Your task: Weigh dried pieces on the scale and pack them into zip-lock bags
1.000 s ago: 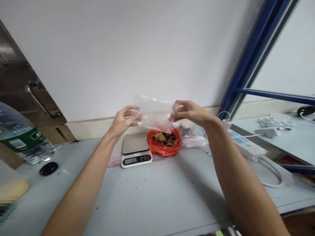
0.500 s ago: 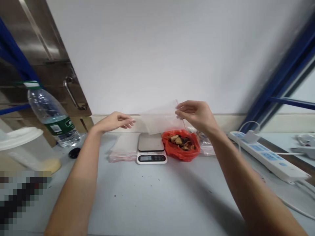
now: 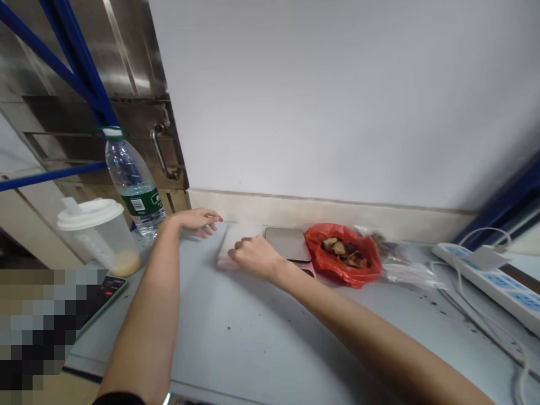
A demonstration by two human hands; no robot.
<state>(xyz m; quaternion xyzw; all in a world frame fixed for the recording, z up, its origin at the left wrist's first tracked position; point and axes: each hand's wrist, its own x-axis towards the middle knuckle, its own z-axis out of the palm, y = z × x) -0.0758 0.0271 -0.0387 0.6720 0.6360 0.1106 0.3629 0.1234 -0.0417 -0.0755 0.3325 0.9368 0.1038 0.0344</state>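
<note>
The right hand (image 3: 253, 256) rested curled on the bag stack (image 3: 231, 247) – grip on a bag could not be confirmed. The left hand (image 3: 196, 220) lay open, flat, just beside the stack's far-left corner. The stack sat on the table (image 3: 295, 337), left of the scale (image 3: 289, 244).

I see red plastic bag (image 3: 343, 260) — brown dried slices inside. Scale (image 3: 288, 246) grey-topped, white body. Water bottle (image 3: 134, 183) clear, green label, green-white cap. Cup (image 3: 98, 236) translucent, white lid, yellowish dregs. Power strip (image 3: 493, 278) white, pale-blue sockets. Table (image 3: 270, 337) light grey — dark specks.
</note>
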